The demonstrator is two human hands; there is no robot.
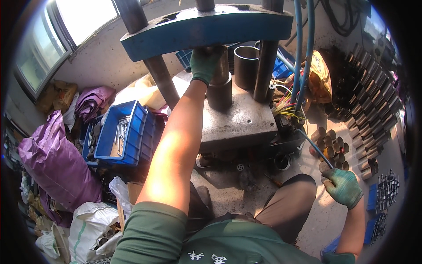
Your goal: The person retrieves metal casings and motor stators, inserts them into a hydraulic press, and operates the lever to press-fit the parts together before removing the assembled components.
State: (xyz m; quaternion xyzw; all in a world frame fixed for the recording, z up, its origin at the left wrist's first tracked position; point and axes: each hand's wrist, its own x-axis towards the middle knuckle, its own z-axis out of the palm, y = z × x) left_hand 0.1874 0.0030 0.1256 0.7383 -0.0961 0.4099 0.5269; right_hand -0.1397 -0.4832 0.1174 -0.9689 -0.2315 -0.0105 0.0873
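One gloved left hand [204,64] at 12 o'clock, touching the upper cylinder [223,66], fingers hidden, cannot tell if clamped | upper cylinder meets top of lower cylinder [220,96] beneath blue press beam [206,36] | right hand [344,187] at 4 o'clock, fingers clamped on lever [315,148] | blue crate [134,140] of rods [120,132] at 9 o'clock
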